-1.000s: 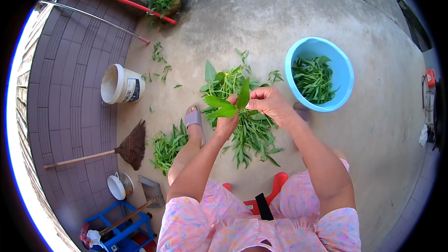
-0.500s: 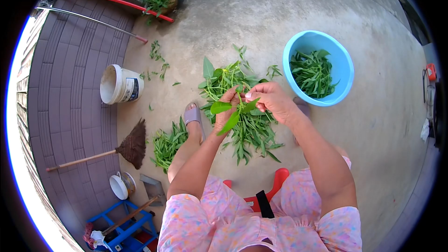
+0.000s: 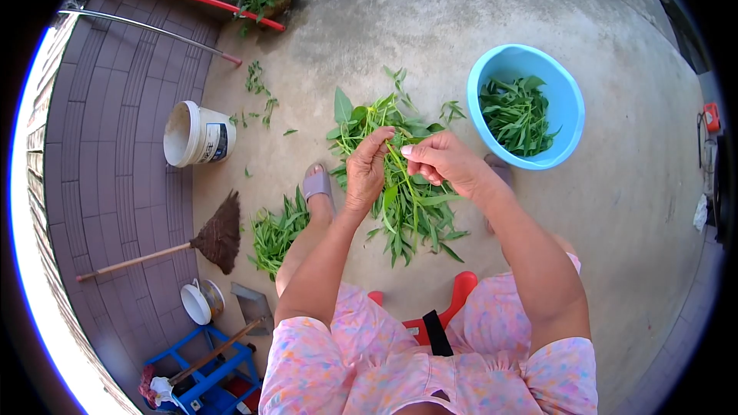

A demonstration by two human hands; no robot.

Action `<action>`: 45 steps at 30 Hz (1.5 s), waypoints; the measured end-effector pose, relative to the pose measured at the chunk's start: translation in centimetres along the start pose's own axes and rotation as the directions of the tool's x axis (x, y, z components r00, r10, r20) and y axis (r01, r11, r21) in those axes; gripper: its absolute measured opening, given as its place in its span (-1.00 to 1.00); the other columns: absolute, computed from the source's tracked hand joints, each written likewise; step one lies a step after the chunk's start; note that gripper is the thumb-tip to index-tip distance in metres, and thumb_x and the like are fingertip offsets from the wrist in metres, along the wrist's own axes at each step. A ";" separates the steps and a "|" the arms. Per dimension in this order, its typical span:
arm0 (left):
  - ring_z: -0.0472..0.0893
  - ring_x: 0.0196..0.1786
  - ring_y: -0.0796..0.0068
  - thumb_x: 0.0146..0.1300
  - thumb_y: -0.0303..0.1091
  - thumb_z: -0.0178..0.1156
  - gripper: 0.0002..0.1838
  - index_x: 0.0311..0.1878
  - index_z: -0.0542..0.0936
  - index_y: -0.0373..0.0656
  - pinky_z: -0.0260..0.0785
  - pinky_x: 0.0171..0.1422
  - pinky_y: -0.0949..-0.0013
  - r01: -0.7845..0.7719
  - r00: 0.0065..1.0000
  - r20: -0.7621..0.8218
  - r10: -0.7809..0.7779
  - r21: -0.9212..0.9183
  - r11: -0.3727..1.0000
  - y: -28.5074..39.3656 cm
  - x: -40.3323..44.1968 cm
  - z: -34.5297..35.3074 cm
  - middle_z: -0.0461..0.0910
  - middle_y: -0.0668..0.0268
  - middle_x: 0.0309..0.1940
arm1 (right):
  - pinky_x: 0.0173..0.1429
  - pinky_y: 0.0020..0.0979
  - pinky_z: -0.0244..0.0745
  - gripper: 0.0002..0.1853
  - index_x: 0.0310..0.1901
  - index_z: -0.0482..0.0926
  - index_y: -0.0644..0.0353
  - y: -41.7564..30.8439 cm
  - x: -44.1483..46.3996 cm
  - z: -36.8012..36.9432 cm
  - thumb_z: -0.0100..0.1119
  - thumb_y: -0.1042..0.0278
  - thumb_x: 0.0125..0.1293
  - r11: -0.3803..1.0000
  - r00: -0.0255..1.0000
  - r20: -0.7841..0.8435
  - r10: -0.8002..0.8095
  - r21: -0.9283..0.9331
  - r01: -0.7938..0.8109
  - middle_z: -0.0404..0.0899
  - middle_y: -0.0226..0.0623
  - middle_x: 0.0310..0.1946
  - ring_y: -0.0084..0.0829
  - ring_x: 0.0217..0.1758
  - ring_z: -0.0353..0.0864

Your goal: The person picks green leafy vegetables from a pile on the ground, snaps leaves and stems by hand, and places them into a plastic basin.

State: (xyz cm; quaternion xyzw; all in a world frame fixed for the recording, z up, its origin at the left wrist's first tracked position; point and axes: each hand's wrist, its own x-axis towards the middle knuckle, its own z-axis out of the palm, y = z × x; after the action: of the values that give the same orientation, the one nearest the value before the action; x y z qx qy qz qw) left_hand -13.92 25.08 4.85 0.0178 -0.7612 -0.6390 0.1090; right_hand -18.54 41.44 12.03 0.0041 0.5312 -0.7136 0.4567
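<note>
My left hand (image 3: 367, 169) is closed in a pinch at the upper end of a green leafy stem (image 3: 409, 180), which looks like water spinach. Thumb and forefinger of my right hand (image 3: 444, 161) close on the same stem just to the right; the exact contact is small and partly hidden. The stem's leaves hang down over a loose pile of the same greens (image 3: 361, 127) on the floor between my feet. To the right, a light blue basin (image 3: 567, 107) holds picked leaves (image 3: 516, 117).
Another heap of greens (image 3: 278, 234) lies by my left foot. Along the tiled wall are a white bucket (image 3: 201, 138), a broom (image 3: 219, 234), a small pail (image 3: 197, 306) and a blue frame (image 3: 204, 369). Beneath me is a red stool (image 3: 461, 292).
The stem's broad leaves, upright over my left hand before, now hang lower, below my fingers. My left hand has turned so its back shows more. The basin and piles look unchanged.
</note>
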 end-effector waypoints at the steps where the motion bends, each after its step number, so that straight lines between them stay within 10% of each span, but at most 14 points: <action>1: 0.47 -0.16 0.53 0.10 -0.70 -0.10 -0.73 -0.17 0.45 -0.21 0.31 -0.12 0.54 -0.085 0.996 -0.001 0.086 0.110 0.990 1.0 0.2 -0.1 0.50 0.23 -0.19 | -0.72 -0.68 0.00 -0.73 -0.60 0.48 0.30 0.0 -0.1 -0.1 0.11 0.26 0.08 0.999 1.000 0.017 0.000 -0.033 0.001 0.32 -0.51 -0.78 -0.75 -0.77 0.15; 23: 0.49 -0.34 0.25 0.04 -0.60 0.06 -0.84 -0.27 0.49 -0.24 0.33 -0.23 0.42 -0.249 0.966 0.080 0.245 0.532 0.809 2.8 0.2 -1.5 0.49 0.16 -0.39 | -0.65 -0.53 0.03 -0.78 -0.78 0.45 0.29 1.3 0.8 -0.7 0.04 0.33 -0.18 0.789 0.935 -0.274 -0.224 -0.615 0.009 0.23 -0.45 -0.91 -0.65 -0.79 0.16; 28: 0.47 -0.33 0.26 0.06 -0.53 0.04 -0.86 -0.28 0.48 -0.23 0.32 -0.27 0.40 -0.229 0.973 0.137 0.186 0.460 0.858 2.6 -0.1 -1.1 0.46 0.19 -0.46 | -0.66 -0.53 0.03 -0.78 -0.77 0.43 0.27 1.0 1.1 -1.6 0.00 0.34 -0.13 0.913 0.835 -0.439 -0.331 -0.372 0.166 0.25 -0.45 -0.87 -0.62 -0.78 0.16; 32: 0.41 -0.48 0.56 0.14 -0.48 0.00 -0.89 -0.29 0.48 -0.27 0.27 -0.38 0.55 0.123 0.988 0.067 -0.137 0.173 0.977 1.1 -0.4 -1.1 0.45 0.34 -0.53 | -0.67 -0.60 0.02 -0.84 -0.67 0.45 0.24 -0.9 0.1 -2.6 0.01 0.34 -0.11 0.990 0.877 -0.472 -0.092 0.049 0.130 0.27 -0.49 -0.79 -0.64 -0.76 0.15; 36: 0.24 -0.68 0.79 0.20 -0.41 -0.06 -0.85 -0.27 0.47 -0.25 0.10 -0.64 0.68 0.515 0.851 0.128 -0.509 -0.020 0.857 1.6 0.1 -2.6 0.38 0.49 -0.61 | -0.69 -0.65 0.02 -0.88 -0.63 0.44 0.20 -1.2 -0.8 -3.8 0.09 0.39 -0.04 0.978 0.811 -0.559 -0.172 0.003 0.209 0.25 -0.53 -0.78 -0.70 -0.76 0.14; 45: 0.19 -0.72 0.77 0.21 -0.37 -0.06 -0.85 -0.29 0.45 -0.22 0.00 -0.73 0.68 0.662 0.749 0.213 -0.627 -0.196 0.723 3.0 0.1 -2.8 0.38 0.44 -0.62 | -0.73 -0.66 0.05 -0.91 -0.52 0.42 0.14 -1.8 -3.0 -9.8 0.14 0.45 -0.02 0.922 0.461 -0.872 -0.161 0.034 0.387 0.32 -0.52 -0.69 -0.73 -0.74 0.21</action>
State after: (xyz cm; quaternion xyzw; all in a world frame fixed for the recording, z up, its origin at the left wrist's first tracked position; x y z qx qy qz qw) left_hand -13.18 22.84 8.23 0.2252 -0.6223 -0.7304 -0.1693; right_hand -22.67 50.83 10.60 0.3215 0.5945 -0.7370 0.0092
